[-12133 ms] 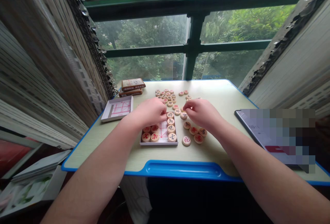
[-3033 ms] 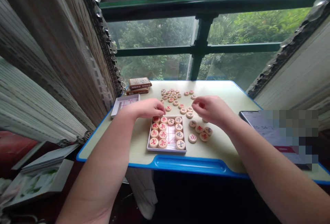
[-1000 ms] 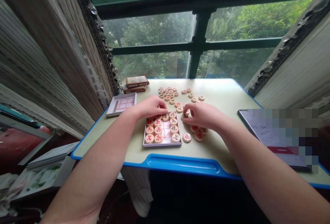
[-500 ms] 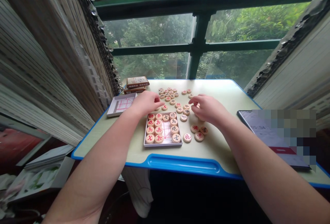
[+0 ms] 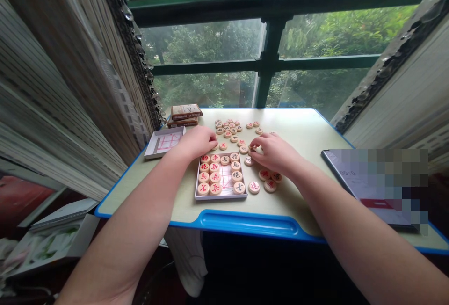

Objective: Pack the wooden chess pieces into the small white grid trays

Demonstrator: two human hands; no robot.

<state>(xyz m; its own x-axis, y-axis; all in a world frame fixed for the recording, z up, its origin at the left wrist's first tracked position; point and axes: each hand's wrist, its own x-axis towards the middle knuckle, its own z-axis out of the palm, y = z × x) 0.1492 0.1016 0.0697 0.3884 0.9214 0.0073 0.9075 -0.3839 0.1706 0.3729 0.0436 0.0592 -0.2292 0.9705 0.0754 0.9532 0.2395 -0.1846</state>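
My left hand (image 5: 199, 142) is closed at the fingertips on a Chinese chess piece behind the box, mostly hidden by the fingers. Beside it lies a red-marked piece (image 5: 223, 146). My right hand (image 5: 273, 151) pinches a second Chinese chess piece (image 5: 251, 148) at the right of the loose group; its marking is largely covered. Between the hands and nearer me is a shallow white box (image 5: 220, 197). Red-marked pieces fill its two left columns, black-marked ones run down the right side, and its pink-lined bottom shows in the middle.
More loose pieces (image 5: 227, 134) lie toward the window, and several (image 5: 254, 187) are right of the box. A white lid (image 5: 164, 142) and stacked brown boxes (image 5: 184, 112) stand at left. A tablet (image 5: 372, 192) lies at right. The table has a blue edge with a tray groove (image 5: 249, 223).
My right hand has moved left and closed on a piece in the loose group. The left fingertips have drawn together around the piece beneath them.
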